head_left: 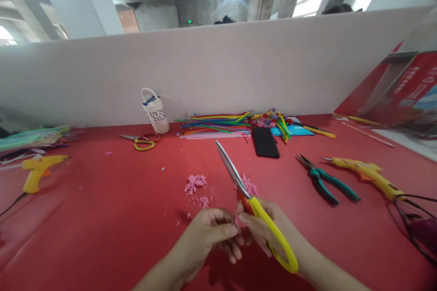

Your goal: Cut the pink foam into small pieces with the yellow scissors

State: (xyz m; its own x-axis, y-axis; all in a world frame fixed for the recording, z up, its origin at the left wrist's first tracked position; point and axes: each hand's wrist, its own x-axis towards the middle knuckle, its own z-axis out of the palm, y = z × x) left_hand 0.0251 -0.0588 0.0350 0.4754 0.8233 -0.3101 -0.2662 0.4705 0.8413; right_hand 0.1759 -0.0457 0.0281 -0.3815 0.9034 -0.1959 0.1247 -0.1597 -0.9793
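Right hand [264, 232] closed around yellow-handled scissors [254, 209], blades shut, pointing toward the black phone [265, 142]. Left hand [208, 234] pinched together, fingertips touching the right's. Pink scraps [195, 183] left of the blades, nearer than the phone.

From my remote seat, green-handled pliers [326, 183] lie at three o'clock beside a yellow glue gun [367, 173]; a black phone [265, 142] and coloured pipe cleaners [218, 126] sit at twelve o'clock.
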